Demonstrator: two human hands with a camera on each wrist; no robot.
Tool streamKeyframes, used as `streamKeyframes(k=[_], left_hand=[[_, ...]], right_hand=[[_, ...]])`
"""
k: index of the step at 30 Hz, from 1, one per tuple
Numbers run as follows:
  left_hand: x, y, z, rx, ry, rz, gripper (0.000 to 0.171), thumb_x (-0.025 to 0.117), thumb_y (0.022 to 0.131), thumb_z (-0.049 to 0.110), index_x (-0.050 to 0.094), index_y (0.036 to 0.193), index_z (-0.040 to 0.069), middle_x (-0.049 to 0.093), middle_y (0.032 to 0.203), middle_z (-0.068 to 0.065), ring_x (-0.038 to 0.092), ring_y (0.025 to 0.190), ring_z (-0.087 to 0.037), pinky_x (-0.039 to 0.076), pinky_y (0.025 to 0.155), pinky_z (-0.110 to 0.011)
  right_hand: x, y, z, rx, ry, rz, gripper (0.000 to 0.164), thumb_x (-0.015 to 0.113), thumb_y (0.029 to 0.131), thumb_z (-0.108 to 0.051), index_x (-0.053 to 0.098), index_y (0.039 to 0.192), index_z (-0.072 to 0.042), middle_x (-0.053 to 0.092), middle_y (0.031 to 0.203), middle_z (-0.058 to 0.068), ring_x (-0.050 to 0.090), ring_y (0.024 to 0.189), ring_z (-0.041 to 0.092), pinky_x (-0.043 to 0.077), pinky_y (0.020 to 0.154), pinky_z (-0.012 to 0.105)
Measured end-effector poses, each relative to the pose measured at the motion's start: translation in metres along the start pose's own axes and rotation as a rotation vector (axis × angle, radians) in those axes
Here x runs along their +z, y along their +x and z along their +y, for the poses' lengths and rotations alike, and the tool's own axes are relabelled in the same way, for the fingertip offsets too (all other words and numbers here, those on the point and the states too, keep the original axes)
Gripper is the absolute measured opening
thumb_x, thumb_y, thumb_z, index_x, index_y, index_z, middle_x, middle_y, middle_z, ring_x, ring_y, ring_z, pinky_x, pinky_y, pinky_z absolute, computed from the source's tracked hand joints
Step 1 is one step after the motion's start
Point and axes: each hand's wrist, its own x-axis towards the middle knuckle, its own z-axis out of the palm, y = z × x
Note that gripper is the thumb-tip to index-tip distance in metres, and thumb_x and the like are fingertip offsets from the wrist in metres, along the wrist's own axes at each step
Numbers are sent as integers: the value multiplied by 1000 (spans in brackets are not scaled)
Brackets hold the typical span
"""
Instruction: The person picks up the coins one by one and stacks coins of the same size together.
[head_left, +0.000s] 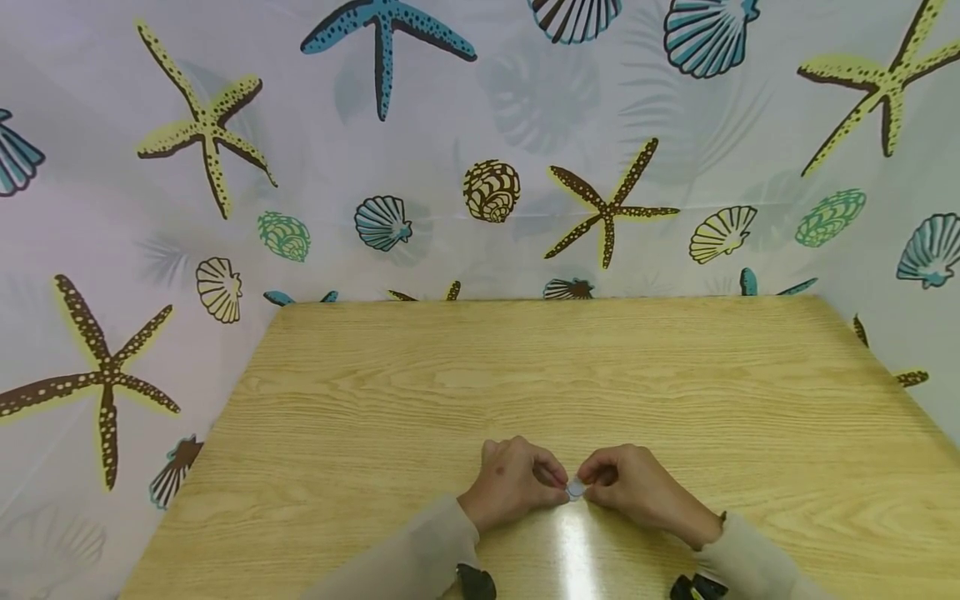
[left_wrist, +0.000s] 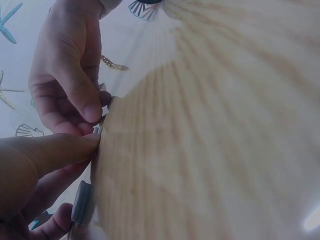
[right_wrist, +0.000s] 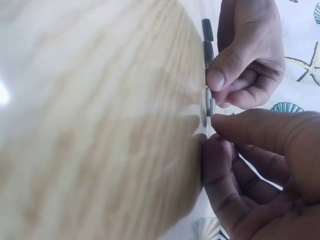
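Observation:
Two small light-grey discs, seen edge-on in the right wrist view, overlap on the wooden table [head_left: 420, 383]. The nearer light-grey disc [right_wrist: 213, 107] lies partly over the other light-grey disc [right_wrist: 208, 95]. In the head view the overlapping discs [head_left: 576, 487] sit between both hands' fingertips. My left hand [head_left: 513, 479] pinches at their left edge, thumb and forefinger curled. From the other side my right hand [head_left: 637, 483] pinches at the right edge. Beside the left hand's other fingers stand thicker grey discs [left_wrist: 81, 202], hidden from the head view.
Behind the left hand in the right wrist view, a dark disc [right_wrist: 207, 30] and another dark disc [right_wrist: 208, 54] lie in line on the table. A cloth [head_left: 450, 150] printed with starfish and shells hangs round the table's back and sides. Light glares near the front.

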Motion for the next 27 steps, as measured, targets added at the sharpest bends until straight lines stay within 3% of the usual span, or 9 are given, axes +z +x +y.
streamKeyframes(k=[11, 27], left_hand=[[0, -2, 2, -18, -12, 6, 12, 89, 76, 22, 77, 80, 24, 70, 73, 24, 59, 79, 11, 25, 86, -38], [0, -3, 2, -30, -44, -2, 13, 89, 75, 20, 77, 81, 24, 70, 74, 23, 60, 80, 10, 23, 86, -38]], right_hand=[[6, 1, -1, -50, -13, -14, 12, 75, 82, 3, 71, 92, -3, 66, 81, -2, 55, 68, 5, 47, 60, 22], [7, 1, -2, -49, -22, -11, 12, 74, 82, 3, 71, 90, -4, 64, 77, -3, 54, 67, 5, 46, 59, 22]])
